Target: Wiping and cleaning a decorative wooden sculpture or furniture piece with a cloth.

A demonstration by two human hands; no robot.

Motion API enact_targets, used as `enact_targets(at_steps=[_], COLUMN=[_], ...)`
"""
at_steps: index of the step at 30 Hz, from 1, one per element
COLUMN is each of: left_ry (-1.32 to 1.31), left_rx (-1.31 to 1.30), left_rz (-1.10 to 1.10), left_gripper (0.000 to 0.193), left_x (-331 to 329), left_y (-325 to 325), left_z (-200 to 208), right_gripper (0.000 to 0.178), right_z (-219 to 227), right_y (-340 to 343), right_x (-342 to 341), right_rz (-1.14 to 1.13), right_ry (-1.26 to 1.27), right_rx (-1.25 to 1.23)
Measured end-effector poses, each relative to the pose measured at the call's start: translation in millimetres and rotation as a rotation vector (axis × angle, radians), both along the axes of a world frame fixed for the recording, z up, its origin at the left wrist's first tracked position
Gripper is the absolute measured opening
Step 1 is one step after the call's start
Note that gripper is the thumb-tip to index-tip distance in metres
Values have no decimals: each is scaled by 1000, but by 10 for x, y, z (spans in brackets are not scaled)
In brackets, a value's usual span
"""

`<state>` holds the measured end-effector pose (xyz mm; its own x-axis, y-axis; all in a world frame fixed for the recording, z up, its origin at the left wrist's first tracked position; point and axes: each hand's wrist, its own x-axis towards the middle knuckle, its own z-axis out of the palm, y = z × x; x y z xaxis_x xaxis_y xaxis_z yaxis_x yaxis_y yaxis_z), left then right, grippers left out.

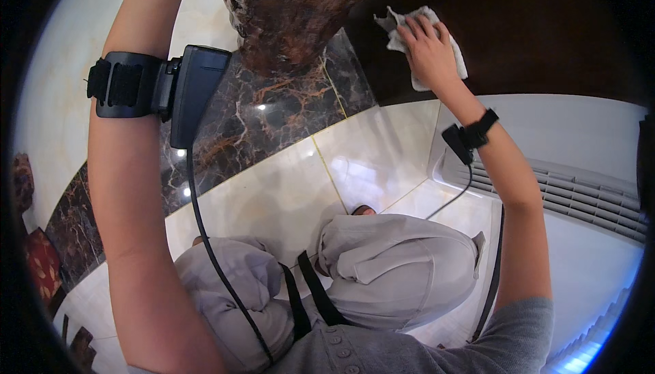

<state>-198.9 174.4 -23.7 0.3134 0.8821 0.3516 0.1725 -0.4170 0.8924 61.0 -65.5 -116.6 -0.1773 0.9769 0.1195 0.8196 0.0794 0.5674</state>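
dark brown, smooth panel (546,40) fills the upper right, and a crumpled white cloth (394,30) lies against it, toward the panel's left side. the right hand (433,57) is laid over the cloth, fingers slightly parted and gently bent; whether they also pinch the fabric, i cannot tell. just left stands a rough, root-like brown wooden piece (286,19), its narrow end above a dark marble band (252,128) with rusty veins. glossy cream tiles (385,149) reflect light beside the band. below the panel, a white unit (580,231) with a slatted grille takes up the right side. the left forearm (129,197) reaches past the upper edge; its hand is out of sight, so its fingers cannot be judged. red patterned fabric (42,261) shows at the far left.
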Motion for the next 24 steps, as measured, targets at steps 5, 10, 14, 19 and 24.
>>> enact_targets(at_steps=[5,10,14,19,24], left_ry=[23,-10,10,184,-76], left_rx=[21,67,28,148,-93], left_rz=[25,1,47,145,19], left_gripper=[44,45,46,47,43], left_x=[132,152,21,-124,120], left_y=[-64,-4,-132,-109,-208], left_z=[55,-19,65,100,116], right_gripper=[37,40,47,47,38], right_z=[-512,-522,148,1271,1175], right_y=[-54,-244,-293,-147,348], right_x=[148,41,-319,-722,-865], right_rz=[3,-140,-84,230,32], right_ry=[-112,43,412,810,1250], right_rx=[-188,-493,-220,576,473])
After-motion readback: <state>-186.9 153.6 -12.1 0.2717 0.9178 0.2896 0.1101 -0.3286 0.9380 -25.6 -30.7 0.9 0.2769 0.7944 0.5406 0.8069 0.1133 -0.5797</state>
